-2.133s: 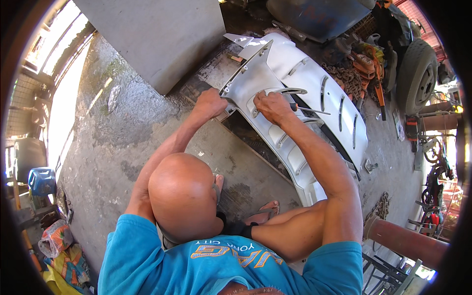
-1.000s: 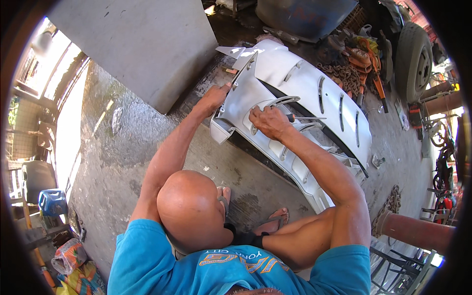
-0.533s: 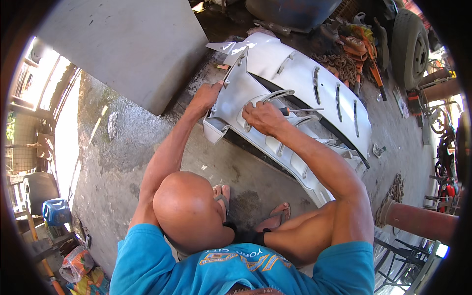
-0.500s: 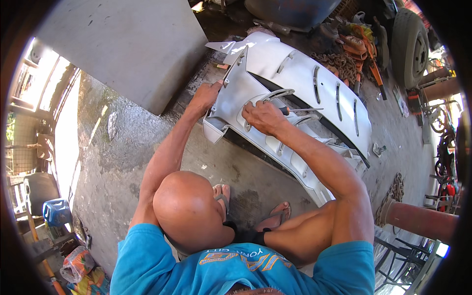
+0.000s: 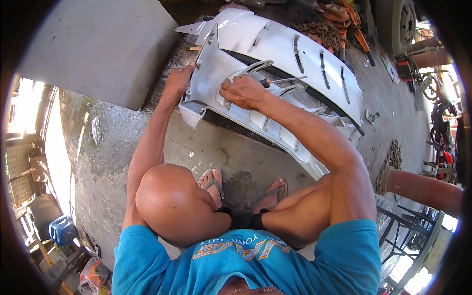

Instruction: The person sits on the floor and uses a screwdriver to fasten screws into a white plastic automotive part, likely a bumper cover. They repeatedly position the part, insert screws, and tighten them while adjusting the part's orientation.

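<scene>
My right grip [image 5: 241,92] is closed round the handle of a screwdriver [image 5: 290,79], most of that handle hidden under my hand, its shaft sticking out to the right over the work. Those same fingers are bent down onto the silver-white body piece [image 5: 209,61], which lies directly beneath and stretches away to the right and nearer to me. My left grip [image 5: 178,81] is at the left edge of the same piece, fingertips touching it; whether the fingers close around that edge I can't tell. Just beyond my right grip a curved fin [image 5: 257,66] arches up from the piece, and my knuckles cover what is right under them. Farther beyond, past a dark gap, is the white slotted panel [image 5: 280,42]. To the left of my left grip, a big grey slab [image 5: 98,54] comes close on that side. Well beyond and right of my right grip are a heap of rusty chain [image 5: 319,33], an orange-handled tool [image 5: 362,39] and a wheel [image 5: 396,24]. A red pipe [image 5: 425,191] lies well to the right and nearer to me, and a blue jug [image 5: 62,229] sits far to the left of my bent left knee [image 5: 164,191].
</scene>
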A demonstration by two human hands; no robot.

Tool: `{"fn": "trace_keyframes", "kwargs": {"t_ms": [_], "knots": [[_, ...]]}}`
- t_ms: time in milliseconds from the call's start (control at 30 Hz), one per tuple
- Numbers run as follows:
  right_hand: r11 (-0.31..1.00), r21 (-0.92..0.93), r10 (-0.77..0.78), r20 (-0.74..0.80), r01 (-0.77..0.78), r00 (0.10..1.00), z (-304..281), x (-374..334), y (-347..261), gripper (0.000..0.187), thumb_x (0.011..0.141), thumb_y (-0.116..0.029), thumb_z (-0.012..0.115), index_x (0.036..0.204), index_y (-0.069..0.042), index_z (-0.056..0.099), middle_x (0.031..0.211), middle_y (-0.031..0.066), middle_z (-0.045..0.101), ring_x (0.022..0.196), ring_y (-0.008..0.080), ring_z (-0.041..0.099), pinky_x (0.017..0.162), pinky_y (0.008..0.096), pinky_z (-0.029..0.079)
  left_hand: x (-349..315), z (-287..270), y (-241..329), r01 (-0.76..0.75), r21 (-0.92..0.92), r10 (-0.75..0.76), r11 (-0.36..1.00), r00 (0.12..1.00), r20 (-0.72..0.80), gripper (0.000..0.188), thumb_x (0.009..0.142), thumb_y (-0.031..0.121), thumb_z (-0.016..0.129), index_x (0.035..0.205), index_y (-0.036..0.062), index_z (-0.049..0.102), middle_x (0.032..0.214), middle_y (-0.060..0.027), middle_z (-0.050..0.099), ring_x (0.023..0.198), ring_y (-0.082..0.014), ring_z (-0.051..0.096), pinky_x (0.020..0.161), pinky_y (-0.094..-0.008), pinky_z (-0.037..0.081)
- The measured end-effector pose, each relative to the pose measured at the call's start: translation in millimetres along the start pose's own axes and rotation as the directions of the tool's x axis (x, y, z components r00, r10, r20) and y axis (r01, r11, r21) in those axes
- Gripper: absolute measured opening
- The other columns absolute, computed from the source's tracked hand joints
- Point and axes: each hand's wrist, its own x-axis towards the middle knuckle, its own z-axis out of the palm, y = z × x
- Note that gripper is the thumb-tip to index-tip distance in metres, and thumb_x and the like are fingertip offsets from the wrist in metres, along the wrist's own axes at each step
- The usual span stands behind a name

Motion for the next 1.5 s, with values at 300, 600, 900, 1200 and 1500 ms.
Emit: {"fn": "trace_keyframes", "kwargs": {"t_ms": [300, 600, 900, 1200, 1500], "knots": [[0.996, 0.077, 0.047, -0.110, -0.039, 0.993, 4, -1, 1, 0.015, 0.090, -0.014, 0.058, 0.090, -0.005, 0.070, 0.094, 0.0126, 0.073, 0.088, 0.0322, 0.075, 0.075, 0.0429, 0.061, 6, 1, 0, -0.073, 0.161, 0.088, 0.984, 0.992, -0.088, 0.068, 0.100, 0.055, 0.062, 0.092, -0.0111, 0.074, 0.080, -0.0158, 0.071, 0.075, -0.0212, 0.062, 0.077, -0.0398, 0.049], [0.998, 0.066, 0.006, 0.007, -0.007, 1.000, -2, 3, 2, 0.013, 0.092, -0.012, 0.058, 0.097, -0.003, 0.066, 0.098, 0.0122, 0.071, 0.087, 0.0332, 0.075, 0.073, 0.0436, 0.061, 12, 3, -3, -0.072, 0.113, 0.077, 0.991, 0.996, -0.043, 0.070, 0.098, 0.059, 0.063, 0.095, -0.0105, 0.075, 0.083, -0.0142, 0.072, 0.075, -0.0209, 0.062, 0.076, -0.0376, 0.051], [0.993, 0.107, 0.050, 0.002, -0.050, 0.999, 6, 6, 0, 0.013, 0.090, -0.012, 0.061, 0.094, -0.007, 0.073, 0.096, 0.0107, 0.075, 0.096, 0.0307, 0.075, 0.082, 0.0420, 0.060, 3, 2, -5, -0.051, 0.200, 0.064, 0.978, 0.996, -0.057, 0.072, 0.100, 0.059, 0.061, 0.094, -0.0113, 0.074, 0.082, -0.0179, 0.072, 0.078, -0.0239, 0.065, 0.079, -0.0405, 0.051], [0.954, 0.195, 0.225, 0.032, -0.227, 0.974, -47, -5, 33, 0.032, 0.091, -0.010, 0.062, 0.122, -0.011, 0.069, 0.127, 0.0162, 0.067, 0.108, 0.0358, 0.071, 0.088, 0.0469, 0.059, 8, -7, -32, -0.040, 0.047, 0.044, 0.998, 0.997, -0.068, 0.071, 0.099, 0.059, 0.063, 0.104, -0.0107, 0.076, 0.092, -0.0131, 0.072, 0.087, -0.0192, 0.063, 0.084, -0.0339, 0.051], [0.651, 0.280, 0.719, 0.067, -0.705, 0.691, -101, -156, 83, 0.050, 0.090, -0.026, 0.075, 0.134, -0.004, 0.066, 0.124, 0.0210, 0.070, 0.112, 0.0389, 0.068, 0.100, 0.0470, 0.053, 3, 6, -33, -0.092, 0.063, 0.095, 0.994, 0.994, -0.049, 0.068, 0.103, 0.055, 0.060, 0.103, -0.0108, 0.075, 0.086, -0.0093, 0.072, 0.082, -0.0143, 0.060, 0.077, -0.0312, 0.050]]}}
